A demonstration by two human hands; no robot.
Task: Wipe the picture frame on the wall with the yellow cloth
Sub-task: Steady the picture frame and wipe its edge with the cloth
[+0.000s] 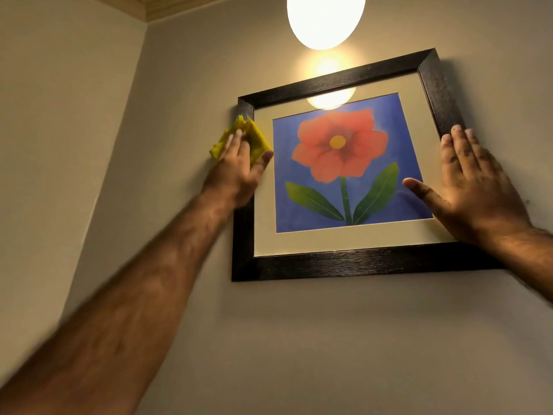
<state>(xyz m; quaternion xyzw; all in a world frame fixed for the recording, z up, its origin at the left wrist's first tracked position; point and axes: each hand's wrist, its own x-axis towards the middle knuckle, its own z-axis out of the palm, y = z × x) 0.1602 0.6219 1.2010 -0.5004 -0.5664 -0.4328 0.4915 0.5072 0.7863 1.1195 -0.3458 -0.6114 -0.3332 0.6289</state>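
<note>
A dark wooden picture frame [353,265] hangs tilted on the beige wall, holding a red flower print on blue. My left hand [239,172] presses a crumpled yellow cloth [257,139] against the frame's left side, covering part of that edge. My right hand [475,190] lies flat with fingers spread on the frame's right side, over the lower right corner of the print, and holds nothing.
A glowing round lamp [326,16] hangs above the frame, and its reflection shows in the glass. The wall corner [131,115] runs down at the left. Wooden ceiling trim [149,10] sits at the top left.
</note>
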